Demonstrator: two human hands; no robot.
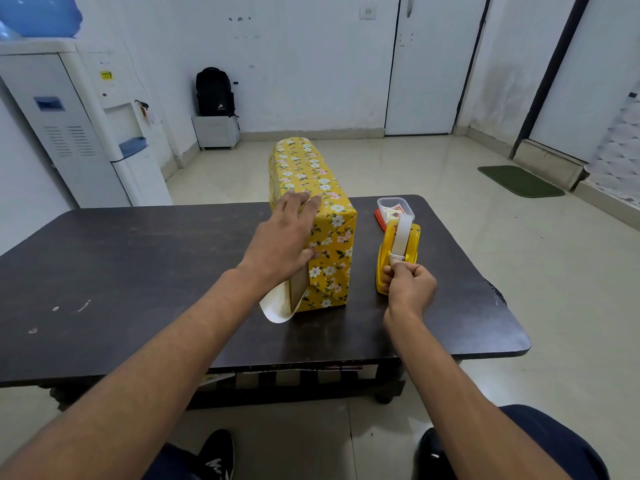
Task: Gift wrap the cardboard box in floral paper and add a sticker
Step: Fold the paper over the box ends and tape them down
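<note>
Tape (403,233) next, is it? Then why keep your left hand (284,237) on the box (332,216)?

Because it pins the folded paper at the near end. Lift it and your folds would likely spring open. The box stands mid-table (138,271), with one white flap (273,308) loose at its foot and bare cardboard beside it.

And your hands?

Your left fingers lie flat and spread over the top edge, thumb on the end face, gripping nothing. Your right hand (410,289) is curled at the dispenser (398,265), just beside the box, pinching the tape's free end.
</note>
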